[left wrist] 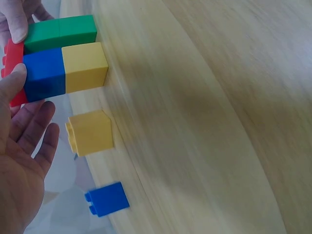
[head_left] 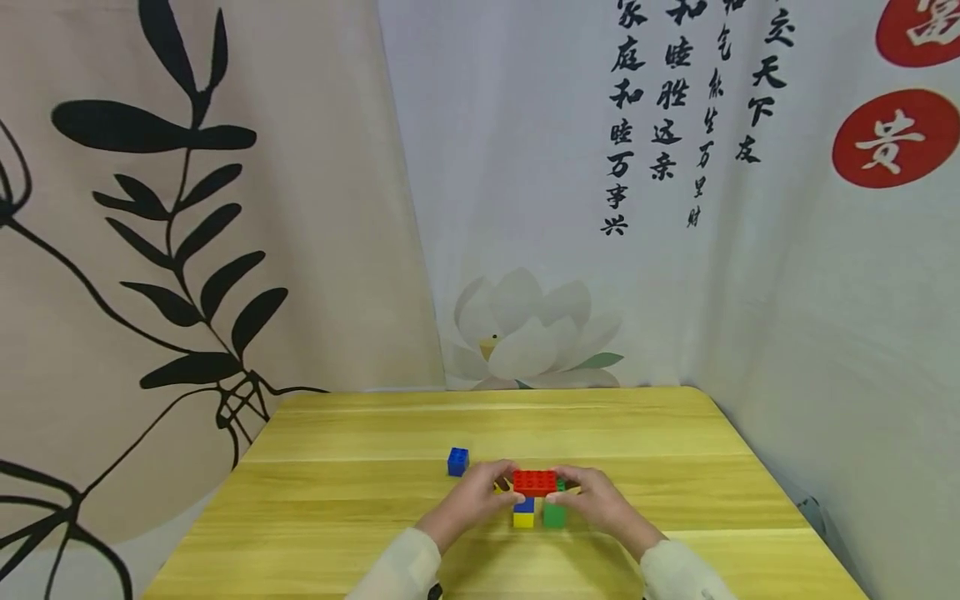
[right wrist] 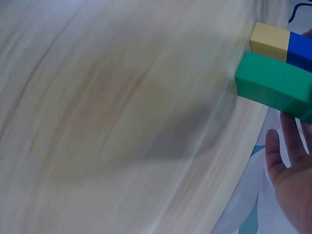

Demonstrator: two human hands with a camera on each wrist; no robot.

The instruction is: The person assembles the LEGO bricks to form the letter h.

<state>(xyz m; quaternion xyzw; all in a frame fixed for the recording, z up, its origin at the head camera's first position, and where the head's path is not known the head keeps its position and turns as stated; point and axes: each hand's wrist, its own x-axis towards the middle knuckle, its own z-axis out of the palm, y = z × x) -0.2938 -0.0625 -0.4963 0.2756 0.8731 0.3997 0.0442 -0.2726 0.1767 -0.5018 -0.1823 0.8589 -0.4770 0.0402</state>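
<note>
A red brick [head_left: 535, 482] lies level across the tops of two stacks, seeming to touch them in the left wrist view. The left stack has a blue brick [left wrist: 45, 74] over a yellow brick [left wrist: 86, 67]. Beside it stands a stack of green bricks [right wrist: 273, 85]. My left hand [head_left: 480, 492] pinches the red brick's left end, its thumb [left wrist: 14, 80] on the near side. At the other end my right hand [head_left: 597, 502] pinches the same brick between thumb and fingers. The right wrist view cuts off the red brick.
Behind my left hand stands a separate yellow brick [left wrist: 90, 132], mostly hidden in the head view. Farther left on the wooden table [head_left: 337, 500] is a single blue brick [head_left: 458, 462]. A printed cloth [head_left: 337, 208] hangs behind the table's far edge.
</note>
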